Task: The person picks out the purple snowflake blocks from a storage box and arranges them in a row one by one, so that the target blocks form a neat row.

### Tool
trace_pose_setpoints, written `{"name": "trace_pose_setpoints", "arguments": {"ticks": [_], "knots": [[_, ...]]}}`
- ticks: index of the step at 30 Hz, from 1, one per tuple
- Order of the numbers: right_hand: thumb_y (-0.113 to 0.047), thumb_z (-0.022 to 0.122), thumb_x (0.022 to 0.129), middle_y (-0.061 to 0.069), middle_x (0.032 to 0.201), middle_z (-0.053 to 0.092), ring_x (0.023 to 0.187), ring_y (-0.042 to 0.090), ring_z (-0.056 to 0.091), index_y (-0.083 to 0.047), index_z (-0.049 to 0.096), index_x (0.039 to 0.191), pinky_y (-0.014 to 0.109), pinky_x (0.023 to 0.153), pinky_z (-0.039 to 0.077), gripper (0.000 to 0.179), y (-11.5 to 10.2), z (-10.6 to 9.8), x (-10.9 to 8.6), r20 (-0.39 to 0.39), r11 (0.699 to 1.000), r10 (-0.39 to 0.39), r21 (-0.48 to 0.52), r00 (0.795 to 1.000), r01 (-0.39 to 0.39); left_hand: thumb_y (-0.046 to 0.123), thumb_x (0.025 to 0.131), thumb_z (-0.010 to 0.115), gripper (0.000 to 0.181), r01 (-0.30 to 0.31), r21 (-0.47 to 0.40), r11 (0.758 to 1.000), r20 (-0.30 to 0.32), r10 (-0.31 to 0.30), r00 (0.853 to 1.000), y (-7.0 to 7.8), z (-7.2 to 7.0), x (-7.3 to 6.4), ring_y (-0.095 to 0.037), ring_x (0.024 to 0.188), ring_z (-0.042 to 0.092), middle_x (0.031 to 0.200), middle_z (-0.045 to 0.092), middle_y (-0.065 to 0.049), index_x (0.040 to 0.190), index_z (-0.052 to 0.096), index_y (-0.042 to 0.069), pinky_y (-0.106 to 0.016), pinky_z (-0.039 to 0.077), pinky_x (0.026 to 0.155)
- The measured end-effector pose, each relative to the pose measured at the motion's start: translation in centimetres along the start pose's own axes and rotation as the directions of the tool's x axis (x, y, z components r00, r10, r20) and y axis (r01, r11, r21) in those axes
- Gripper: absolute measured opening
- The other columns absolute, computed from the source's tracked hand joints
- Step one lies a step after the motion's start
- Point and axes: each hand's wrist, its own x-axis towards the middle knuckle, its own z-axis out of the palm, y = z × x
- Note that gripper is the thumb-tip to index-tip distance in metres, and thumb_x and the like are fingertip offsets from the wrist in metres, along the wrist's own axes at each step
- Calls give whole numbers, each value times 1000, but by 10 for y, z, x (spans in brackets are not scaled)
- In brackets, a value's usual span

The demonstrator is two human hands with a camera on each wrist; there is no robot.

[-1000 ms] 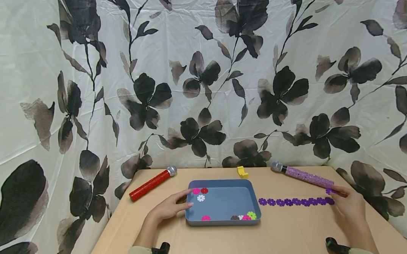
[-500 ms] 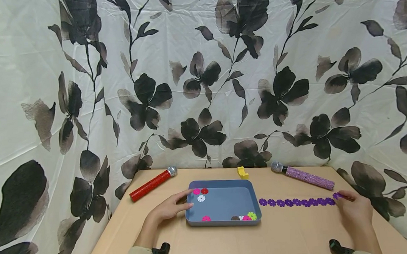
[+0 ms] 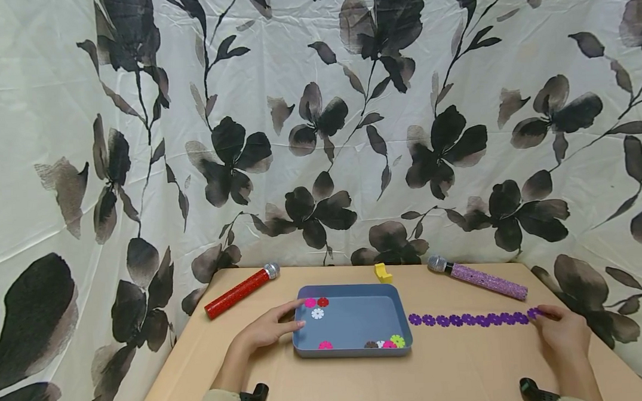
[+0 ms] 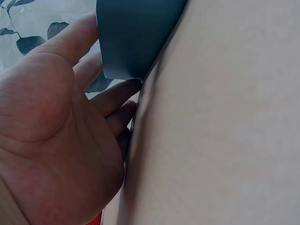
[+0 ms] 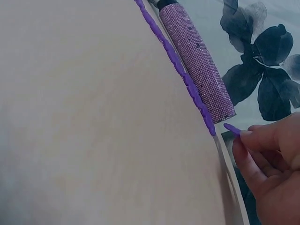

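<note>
My right hand [image 3: 565, 333] pinches a purple flower-shaped plastic disc [image 5: 232, 129] between thumb and index finger. The disc is tilted, right at the right end of a row of similar purple flower discs [image 3: 468, 319] laid across the table. A narrow gap shows between disc and row in the right wrist view. My left hand [image 3: 270, 326] holds the left side of a blue-grey tray [image 3: 351, 352], thumb and index finger over its rim and other fingers low against the outer wall [image 4: 136, 37]. Pink [image 3: 310, 302], red [image 3: 322, 302], white [image 3: 317, 313] and green [image 3: 397, 341] flower discs lie inside.
A red glittery microphone [image 3: 241, 291] lies at the back left. Behind the purple row is a lilac sparkly microphone [image 3: 486, 282]. A small yellow piece [image 3: 382, 273] sits behind the tray. Floral cloth [image 3: 319, 164] hangs along the table's back edge.
My right hand has moved right and slightly down from beside the lilac microphone, bringing the purple flower disc to the row's right end. The left hand and tray stay put.
</note>
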Motion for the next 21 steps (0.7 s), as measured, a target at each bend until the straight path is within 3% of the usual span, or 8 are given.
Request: {"name": "trace_pose_setpoints", "arguments": {"ticks": [12,21], "knots": [[-6,60,101,36,136,58,130,55,46,10,62,131,69,110,34,34,5,2,2,12,1000,15,-5,1000,-15,45,98,70,71,-7,15,1000,-3,7,1000,2,1,0,-40,158,24,169,35,-12,160,44,22,-64,18,128],[-6,58,100,36,137,57,131,57,45,11,62,131,69,111,33,35,6,2,3,22,999,-15,-43,1000,16,45,99,70,70,-13,15,1000,-3,13,1000,2,1,0,-42,158,24,168,35,-14,160,44,21,-65,18,128]]}}
